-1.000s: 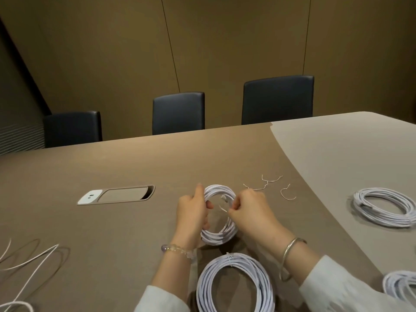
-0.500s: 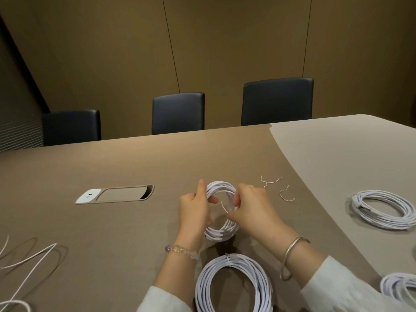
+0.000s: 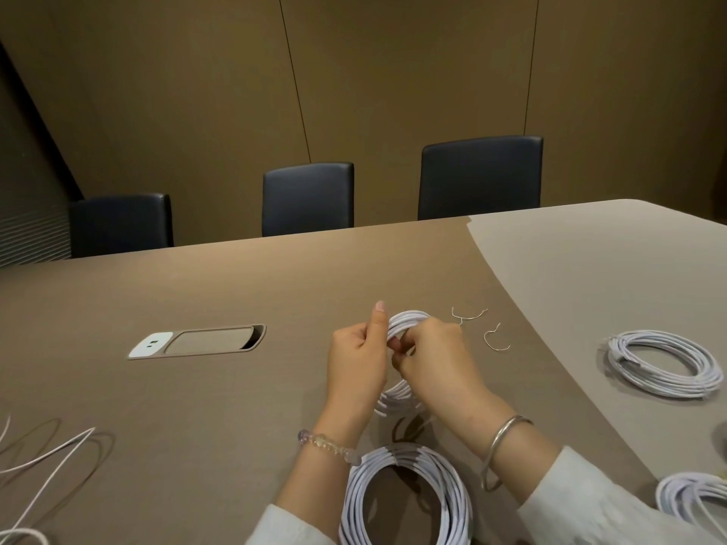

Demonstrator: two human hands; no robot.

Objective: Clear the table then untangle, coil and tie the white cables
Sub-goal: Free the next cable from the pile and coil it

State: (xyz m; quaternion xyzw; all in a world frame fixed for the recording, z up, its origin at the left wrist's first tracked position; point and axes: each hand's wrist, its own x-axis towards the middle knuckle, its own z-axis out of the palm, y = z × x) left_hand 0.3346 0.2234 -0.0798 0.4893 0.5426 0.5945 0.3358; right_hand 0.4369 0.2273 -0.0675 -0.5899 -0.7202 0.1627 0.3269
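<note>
A small coil of white cable [image 3: 401, 322] is held upright a little above the brown table [image 3: 236, 293]. My left hand [image 3: 360, 359] grips its left side with the thumb pointing up. My right hand [image 3: 429, 357] pinches the top of the same coil, fingers curled over it, and hides the spot where they meet. A larger tied coil [image 3: 405, 501] lies flat near the front edge between my forearms. Two bent wire ties [image 3: 470, 314] [image 3: 493, 340] lie just right of my hands.
Two more white coils lie on the paler table section at right [image 3: 665, 365] and at the bottom right corner [image 3: 692, 501]. Loose white cable [image 3: 43, 458] trails at the left edge. A socket hatch [image 3: 196, 342] is set in the table. Three dark chairs [image 3: 309, 198] stand behind.
My right hand has moved left and closed in on the top of the small coil, next to my left hand. The coil is now more hidden behind both hands.
</note>
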